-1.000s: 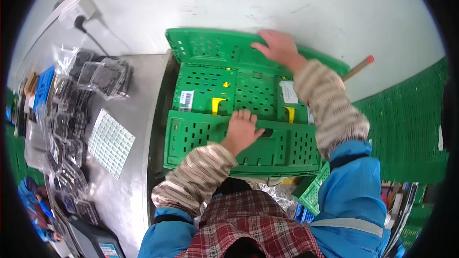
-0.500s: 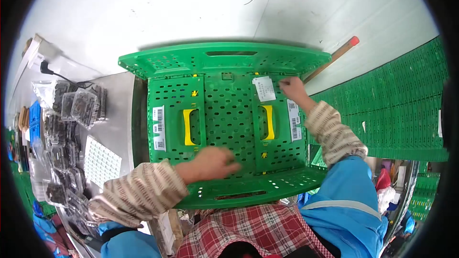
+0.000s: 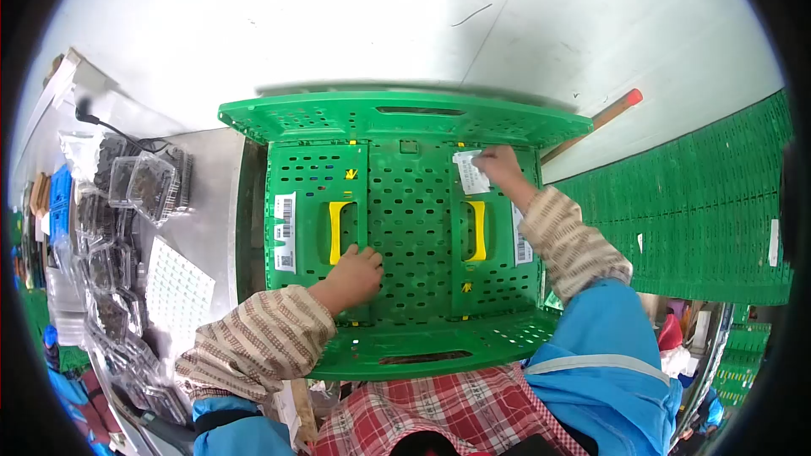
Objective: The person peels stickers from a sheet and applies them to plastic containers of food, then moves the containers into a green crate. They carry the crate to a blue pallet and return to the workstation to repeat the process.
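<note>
A green perforated crate (image 3: 410, 219) lies opened out in front of me, its two end panels folded inward and its long sides leaning outward. My left hand (image 3: 353, 277) is at the lower end of the left yellow handle (image 3: 335, 232), fingers curled, their grip hidden. My right hand (image 3: 500, 165) pinches the upper right corner of a white printed paper (image 3: 470, 174), which lies on the right panel above the right yellow handle (image 3: 479, 230). White barcode labels are on the left panel (image 3: 285, 232) and the right panel (image 3: 521, 236).
Clear plastic boxes (image 3: 152, 186) with dark contents and a sheet of small labels (image 3: 179, 291) are on the metal table (image 3: 215, 203) at the left. Stacked green crates (image 3: 693, 211) stand at the right. A red-tipped wooden stick (image 3: 596, 122) leans behind the crate.
My left hand has moved left and slightly up to the left handle. The right hand has shifted left onto the white paper's corner. The view has shifted slightly.
</note>
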`<action>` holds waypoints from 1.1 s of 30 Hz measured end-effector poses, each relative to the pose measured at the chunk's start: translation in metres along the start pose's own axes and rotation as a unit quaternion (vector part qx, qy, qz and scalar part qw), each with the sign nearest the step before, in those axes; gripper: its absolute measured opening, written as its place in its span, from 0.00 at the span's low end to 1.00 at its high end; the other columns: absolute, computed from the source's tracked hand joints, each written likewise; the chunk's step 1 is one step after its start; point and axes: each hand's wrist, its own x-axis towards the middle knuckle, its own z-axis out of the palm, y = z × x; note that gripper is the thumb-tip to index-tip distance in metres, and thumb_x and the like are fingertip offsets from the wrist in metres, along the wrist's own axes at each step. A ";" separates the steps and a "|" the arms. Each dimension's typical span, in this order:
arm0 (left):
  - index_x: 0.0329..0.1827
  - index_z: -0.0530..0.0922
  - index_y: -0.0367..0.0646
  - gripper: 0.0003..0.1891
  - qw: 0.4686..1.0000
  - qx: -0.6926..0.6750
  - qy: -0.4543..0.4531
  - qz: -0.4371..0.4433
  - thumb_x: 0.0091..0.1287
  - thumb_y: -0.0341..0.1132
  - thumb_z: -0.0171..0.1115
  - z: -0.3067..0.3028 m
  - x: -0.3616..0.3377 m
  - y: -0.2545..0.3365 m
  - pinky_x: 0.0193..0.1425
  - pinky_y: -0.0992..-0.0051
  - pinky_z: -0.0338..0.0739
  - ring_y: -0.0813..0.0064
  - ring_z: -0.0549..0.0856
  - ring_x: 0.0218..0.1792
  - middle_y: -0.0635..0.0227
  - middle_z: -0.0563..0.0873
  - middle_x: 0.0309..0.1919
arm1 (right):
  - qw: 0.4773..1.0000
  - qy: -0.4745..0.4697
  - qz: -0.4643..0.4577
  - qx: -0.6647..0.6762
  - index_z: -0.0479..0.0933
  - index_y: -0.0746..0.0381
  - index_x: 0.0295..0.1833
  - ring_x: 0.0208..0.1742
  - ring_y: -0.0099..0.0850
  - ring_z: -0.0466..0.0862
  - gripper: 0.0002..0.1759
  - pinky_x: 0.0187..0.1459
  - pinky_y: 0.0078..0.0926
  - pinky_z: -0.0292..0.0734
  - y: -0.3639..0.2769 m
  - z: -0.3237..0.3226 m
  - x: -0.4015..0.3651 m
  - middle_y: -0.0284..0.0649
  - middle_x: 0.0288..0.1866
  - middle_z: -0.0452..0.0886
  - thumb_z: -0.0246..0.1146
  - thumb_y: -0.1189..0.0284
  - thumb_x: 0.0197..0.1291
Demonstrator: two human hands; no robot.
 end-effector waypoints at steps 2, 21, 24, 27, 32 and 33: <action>0.29 0.79 0.44 0.09 0.999 0.023 0.039 0.023 0.51 0.39 0.60 0.003 0.001 -0.003 0.50 0.66 0.68 0.68 0.74 0.43 0.68 0.77 0.35 | 0.978 -0.112 -0.130 0.120 0.80 0.68 0.29 0.22 0.24 0.77 0.09 0.26 0.20 0.71 -0.034 -0.004 -0.040 0.37 0.22 0.79 0.66 0.71 0.45; 0.14 0.76 0.52 0.06 0.991 0.102 -0.088 0.028 0.47 0.36 0.58 -0.058 -0.008 0.010 0.39 0.66 0.70 0.71 0.79 0.19 0.72 0.78 0.12 | 0.934 -0.052 -0.288 -0.205 0.74 0.61 0.30 0.24 0.40 0.79 0.18 0.26 0.37 0.72 -0.019 0.048 -0.073 0.41 0.22 0.79 0.69 0.59 0.44; 0.14 0.72 0.50 0.07 0.984 0.074 0.144 -0.070 0.45 0.34 0.60 -0.085 -0.082 -0.021 0.30 0.65 0.70 0.68 0.77 0.16 0.69 0.75 0.12 | 0.973 0.045 -0.177 -0.138 0.76 0.61 0.35 0.23 0.40 0.80 0.18 0.24 0.37 0.73 -0.024 0.007 -0.072 0.41 0.21 0.79 0.67 0.58 0.47; 0.13 0.67 0.46 0.15 0.952 0.059 0.225 -0.201 0.48 0.32 0.67 -0.106 -0.127 -0.052 0.27 0.64 0.65 0.62 0.72 0.15 0.66 0.67 0.10 | 0.973 0.138 -0.116 -0.141 0.78 0.63 0.39 0.26 0.39 0.82 0.19 0.29 0.34 0.76 0.028 -0.010 -0.023 0.41 0.24 0.82 0.68 0.60 0.46; 0.18 0.67 0.42 0.13 0.945 0.030 0.256 -0.202 0.47 0.31 0.66 -0.092 -0.111 -0.037 0.28 0.63 0.66 0.58 0.74 0.23 0.61 0.72 0.17 | 0.989 0.099 -0.082 -0.079 0.80 0.65 0.32 0.31 0.41 0.82 0.15 0.36 0.34 0.76 0.024 -0.013 -0.014 0.46 0.27 0.82 0.66 0.63 0.45; 0.18 0.67 0.43 0.13 0.944 0.016 0.266 -0.193 0.46 0.31 0.67 -0.090 -0.110 -0.038 0.28 0.63 0.66 0.59 0.73 0.22 0.62 0.71 0.17 | 0.986 0.102 -0.094 -0.089 0.81 0.65 0.31 0.30 0.42 0.82 0.14 0.35 0.34 0.76 0.025 -0.013 -0.015 0.46 0.26 0.82 0.66 0.64 0.45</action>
